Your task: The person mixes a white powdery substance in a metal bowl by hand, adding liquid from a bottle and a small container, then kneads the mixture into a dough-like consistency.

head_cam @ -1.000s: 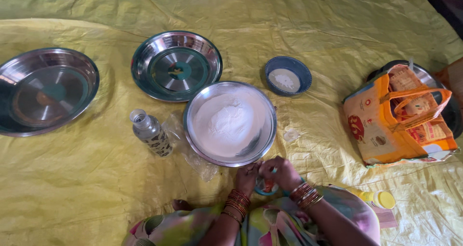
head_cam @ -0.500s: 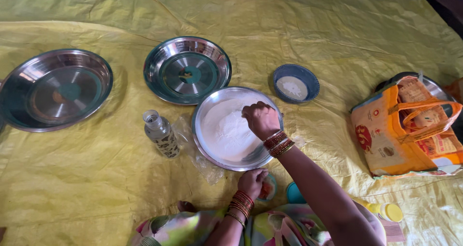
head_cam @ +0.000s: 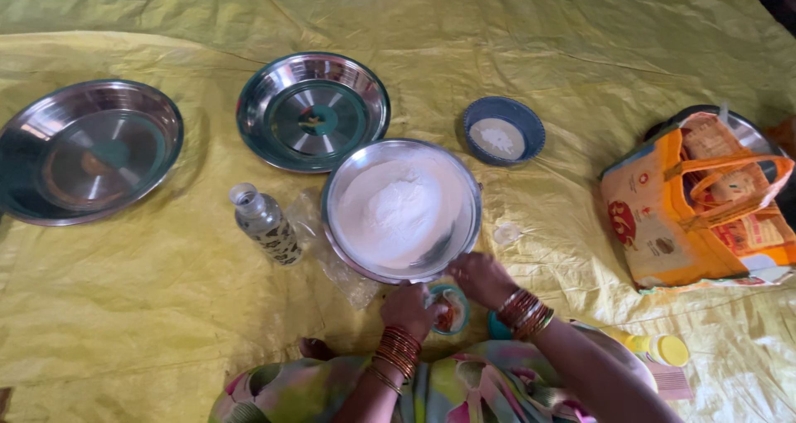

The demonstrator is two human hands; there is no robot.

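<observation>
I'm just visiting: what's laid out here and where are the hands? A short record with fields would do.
surface: yellow sheet spread flat
nearest the hands: small teal container with reddish contents
left hand: on the container's left side
right hand: over the container's right edge
just beyond: steel bowl of white flour
empty steel plates: round plate, larger plate far left
also: clear bottle, blue bowl, orange bag
</observation>
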